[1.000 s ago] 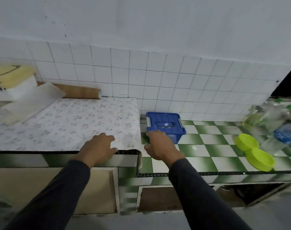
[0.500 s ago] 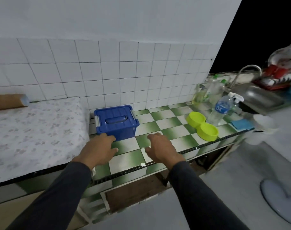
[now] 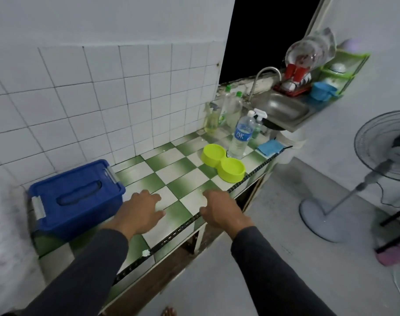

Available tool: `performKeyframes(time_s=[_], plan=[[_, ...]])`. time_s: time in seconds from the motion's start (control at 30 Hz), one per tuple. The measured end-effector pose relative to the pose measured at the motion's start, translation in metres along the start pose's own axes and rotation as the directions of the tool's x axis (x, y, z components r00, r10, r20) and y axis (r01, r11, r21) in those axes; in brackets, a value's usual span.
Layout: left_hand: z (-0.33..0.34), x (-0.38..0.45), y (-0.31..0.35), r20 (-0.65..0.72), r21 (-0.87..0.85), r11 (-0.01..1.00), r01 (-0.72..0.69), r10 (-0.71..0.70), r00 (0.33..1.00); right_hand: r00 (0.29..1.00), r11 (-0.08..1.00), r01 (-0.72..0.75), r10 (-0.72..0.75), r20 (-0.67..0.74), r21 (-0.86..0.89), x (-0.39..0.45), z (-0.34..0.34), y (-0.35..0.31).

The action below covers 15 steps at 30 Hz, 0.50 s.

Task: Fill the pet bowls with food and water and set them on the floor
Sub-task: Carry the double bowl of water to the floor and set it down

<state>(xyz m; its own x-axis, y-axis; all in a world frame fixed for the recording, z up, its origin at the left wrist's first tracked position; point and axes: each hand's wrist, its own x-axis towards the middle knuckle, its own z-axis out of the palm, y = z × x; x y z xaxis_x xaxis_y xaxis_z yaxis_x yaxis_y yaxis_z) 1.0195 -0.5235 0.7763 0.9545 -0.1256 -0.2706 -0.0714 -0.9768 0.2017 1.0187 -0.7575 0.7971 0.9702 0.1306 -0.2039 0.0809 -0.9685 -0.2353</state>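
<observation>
both arms reach forward in dark long sleeves over the green-and-white checkered tiled desk. the left hand lies palm down on the tiles just right of the blue plastic lidded storage box, fingers spread loosely and relaxed, holding nothing; whether it touches the box cannot be told. the right hand sits at the desk's front edge, knuckles up, fingers bent gently downward over the tiles, thumb toward the edge trim, gripping nothing. the two hands are level with each other and apart, with a tile's width of bare surface between them.

the lime-green plastic double pet bowl rests on the desk beyond the right hand, near the front edge, both cups looking empty. just behind it stands a clear plastic water bottle with a blue label, upright, close to touching the bowl. farther back is a steel sink with a curved tap.
</observation>
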Motion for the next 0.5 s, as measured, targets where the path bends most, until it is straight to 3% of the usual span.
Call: performKeyframes(time_s=[0.5], plan=[[-0.019, 0.161, 0.064, 0.093, 0.073, 0.978, -0.196, 0.189, 0.978, 0.969, 0.968, -0.244, 0.246, -0.027, 0.065, 0.093, -0.027, 0.093]])
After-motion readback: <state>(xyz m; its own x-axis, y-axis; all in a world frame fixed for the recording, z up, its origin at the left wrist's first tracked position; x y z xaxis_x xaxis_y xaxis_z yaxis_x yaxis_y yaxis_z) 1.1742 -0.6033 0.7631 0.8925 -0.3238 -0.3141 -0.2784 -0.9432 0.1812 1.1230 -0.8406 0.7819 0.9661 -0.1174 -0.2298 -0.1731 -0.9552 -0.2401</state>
